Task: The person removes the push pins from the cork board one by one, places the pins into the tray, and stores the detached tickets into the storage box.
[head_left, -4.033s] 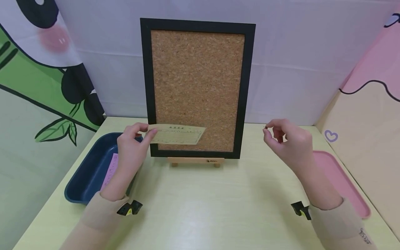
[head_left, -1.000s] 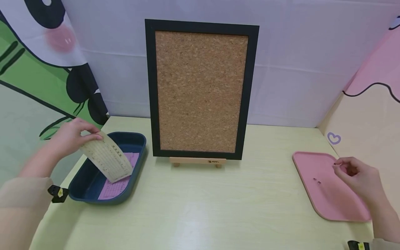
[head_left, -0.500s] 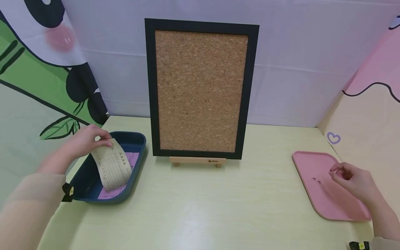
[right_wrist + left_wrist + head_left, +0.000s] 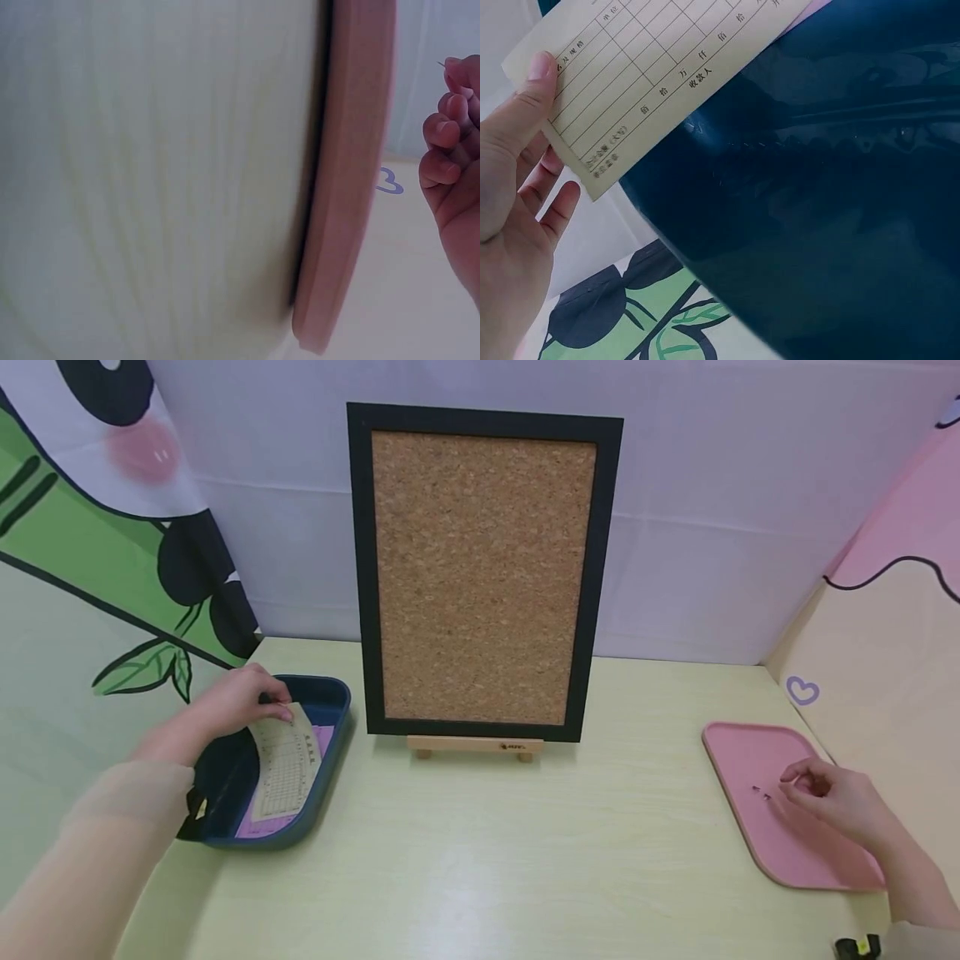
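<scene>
My left hand (image 4: 240,700) pinches one end of a pale yellow receipt form (image 4: 288,760) between thumb and fingers; printed lines and characters show in the left wrist view. The form lies over a pink printed slip (image 4: 258,827) inside the dark blue tub (image 4: 228,777). Over the pink tray (image 4: 813,847), my right hand (image 4: 836,797) has thumb and forefinger pinched together. In the right wrist view a thin pushpin point (image 4: 441,64) sticks out between those fingertips; its head is hidden. A couple of small pushpins (image 4: 761,792) lie on the tray beside that hand.
A cork board (image 4: 487,585) in a black frame stands on a small wooden easel (image 4: 474,744) at the back middle of the pale table (image 4: 480,843). Printed cloth walls (image 4: 712,510) close off the back and both sides.
My left hand has carried the form from in front of the board into the tub, lowering it onto the pink slip. My right hand has moved out over the tray, lately drifting left toward the pushpins.
</scene>
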Demonstrator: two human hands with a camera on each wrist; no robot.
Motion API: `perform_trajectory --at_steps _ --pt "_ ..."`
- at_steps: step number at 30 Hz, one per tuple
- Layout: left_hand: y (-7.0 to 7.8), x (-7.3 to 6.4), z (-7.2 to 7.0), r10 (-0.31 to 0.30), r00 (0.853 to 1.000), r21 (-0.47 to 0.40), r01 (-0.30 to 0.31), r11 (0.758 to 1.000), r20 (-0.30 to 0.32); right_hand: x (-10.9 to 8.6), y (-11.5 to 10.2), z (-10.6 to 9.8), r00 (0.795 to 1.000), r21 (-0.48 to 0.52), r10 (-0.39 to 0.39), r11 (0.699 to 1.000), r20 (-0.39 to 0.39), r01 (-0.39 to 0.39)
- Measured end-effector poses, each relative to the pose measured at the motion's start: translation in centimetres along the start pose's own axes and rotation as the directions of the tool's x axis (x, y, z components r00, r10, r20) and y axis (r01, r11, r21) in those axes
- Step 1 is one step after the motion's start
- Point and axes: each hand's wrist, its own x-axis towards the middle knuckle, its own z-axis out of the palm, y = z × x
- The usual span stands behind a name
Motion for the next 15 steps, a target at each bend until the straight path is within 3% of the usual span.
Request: perform_trajectory --at_steps 7,15 --pt "-0.5 0.9 0.9 -0.001 0.997 -0.037 0.004 0.999 0.077 -0.1 0.6 0.3 1.000 -0.006 0.002 1.000 0.026 -0.001" --pt "-0.4 0.9 2.2 -0.039 0.990 -0.047 0.046 0.998 0.139 0.4 1.2 0.8 0.995 0.015 0.004 1.000 0.100 -0.006"
